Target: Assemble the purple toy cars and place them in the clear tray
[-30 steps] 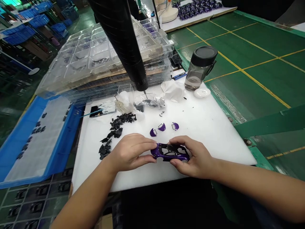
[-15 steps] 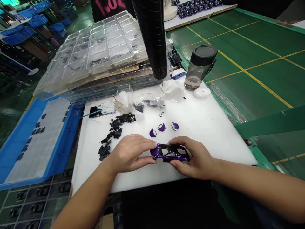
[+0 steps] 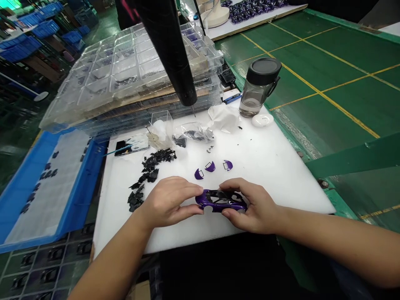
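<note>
A purple toy car body (image 3: 215, 205) with open window frames is held just over the white work mat (image 3: 275, 187). My left hand (image 3: 175, 202) pinches its left end between thumb and fingers. Around the right end, my right hand (image 3: 250, 204) closes with the thumb on the near side and fingers on the far side. Beyond the car lie three small purple curved parts, the middle one (image 3: 210, 166) between the others. A heap of small black plastic parts (image 3: 151, 168) spreads beyond and to the left of my left hand.
A black electric screwdriver (image 3: 184, 83) hangs over the mat's far side. Behind stand stacked clear compartment trays (image 3: 125, 79). A bottle (image 3: 259, 85) and white oval case (image 3: 262, 120) sit far right. Left is a blue bin (image 3: 78, 200); a plastic bag (image 3: 196, 132) lies mid-back.
The hanging screwdriver has swung to the left. Both hands keep their hold on the car body with hardly any movement; the whole view has shifted slightly.
</note>
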`<action>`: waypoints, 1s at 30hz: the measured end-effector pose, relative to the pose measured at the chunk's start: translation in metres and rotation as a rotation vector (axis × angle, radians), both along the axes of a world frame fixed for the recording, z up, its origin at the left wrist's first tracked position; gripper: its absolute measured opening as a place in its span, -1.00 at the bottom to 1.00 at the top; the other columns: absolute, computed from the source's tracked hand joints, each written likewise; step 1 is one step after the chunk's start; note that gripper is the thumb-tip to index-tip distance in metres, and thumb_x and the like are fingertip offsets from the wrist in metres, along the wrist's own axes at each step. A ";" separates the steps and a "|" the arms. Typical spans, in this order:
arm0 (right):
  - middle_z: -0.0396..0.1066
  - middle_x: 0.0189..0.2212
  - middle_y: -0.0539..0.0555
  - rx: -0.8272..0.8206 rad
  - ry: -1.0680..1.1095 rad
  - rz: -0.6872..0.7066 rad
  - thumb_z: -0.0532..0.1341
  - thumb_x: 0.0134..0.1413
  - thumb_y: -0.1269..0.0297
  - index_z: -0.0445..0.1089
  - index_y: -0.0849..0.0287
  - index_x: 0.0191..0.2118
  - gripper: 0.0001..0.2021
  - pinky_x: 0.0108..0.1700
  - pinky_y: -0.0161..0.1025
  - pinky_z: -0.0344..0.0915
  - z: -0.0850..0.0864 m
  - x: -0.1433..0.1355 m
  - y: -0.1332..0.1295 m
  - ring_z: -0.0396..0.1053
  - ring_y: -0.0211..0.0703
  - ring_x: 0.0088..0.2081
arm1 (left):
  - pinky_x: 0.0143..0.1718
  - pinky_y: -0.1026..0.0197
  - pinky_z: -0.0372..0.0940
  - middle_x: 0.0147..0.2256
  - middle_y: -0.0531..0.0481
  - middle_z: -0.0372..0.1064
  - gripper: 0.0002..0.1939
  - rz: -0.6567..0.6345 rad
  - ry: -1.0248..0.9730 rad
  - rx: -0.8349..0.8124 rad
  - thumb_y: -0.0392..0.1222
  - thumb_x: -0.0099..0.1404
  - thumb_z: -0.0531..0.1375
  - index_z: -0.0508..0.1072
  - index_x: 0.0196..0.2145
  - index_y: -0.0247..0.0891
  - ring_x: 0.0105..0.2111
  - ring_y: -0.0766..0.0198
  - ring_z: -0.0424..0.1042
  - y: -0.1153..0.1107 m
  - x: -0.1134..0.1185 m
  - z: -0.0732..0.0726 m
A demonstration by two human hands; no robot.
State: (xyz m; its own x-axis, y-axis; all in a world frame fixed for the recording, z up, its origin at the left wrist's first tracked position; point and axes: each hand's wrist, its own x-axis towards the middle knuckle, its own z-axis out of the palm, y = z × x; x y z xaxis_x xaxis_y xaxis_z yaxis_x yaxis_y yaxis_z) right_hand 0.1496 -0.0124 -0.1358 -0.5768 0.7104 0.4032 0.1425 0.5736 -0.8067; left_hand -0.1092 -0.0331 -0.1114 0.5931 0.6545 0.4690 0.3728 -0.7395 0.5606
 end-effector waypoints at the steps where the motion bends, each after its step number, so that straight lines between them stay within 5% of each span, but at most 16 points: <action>1: 0.47 -0.26 0.09 -0.002 0.005 -0.002 0.29 0.02 0.28 0.28 0.16 -0.04 -0.64 -0.26 -0.31 0.42 0.000 0.000 0.000 0.48 -0.19 -0.30 | -0.26 0.10 0.41 -0.17 -0.19 0.49 -0.64 0.000 0.001 0.000 -0.14 0.39 0.31 0.38 0.06 -0.30 -0.25 0.09 0.51 0.000 0.000 0.000; 30: 0.46 -0.18 0.15 0.074 0.027 -0.017 0.31 0.03 0.24 0.25 0.12 0.04 -0.56 -0.16 -0.23 0.47 -0.002 0.001 0.000 0.49 -0.09 -0.19 | -0.21 0.12 0.44 -0.13 -0.19 0.48 -0.63 0.018 -0.018 0.043 -0.12 0.40 0.31 0.36 0.08 -0.27 -0.17 0.09 0.52 0.001 0.003 0.004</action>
State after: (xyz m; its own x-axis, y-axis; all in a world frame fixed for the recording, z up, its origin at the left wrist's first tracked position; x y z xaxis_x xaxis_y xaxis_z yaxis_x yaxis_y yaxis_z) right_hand 0.1503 -0.0126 -0.1374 -0.5535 0.6875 0.4701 0.1318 0.6296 -0.7656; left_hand -0.1064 -0.0325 -0.1076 0.5726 0.6440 0.5074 0.3763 -0.7562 0.5352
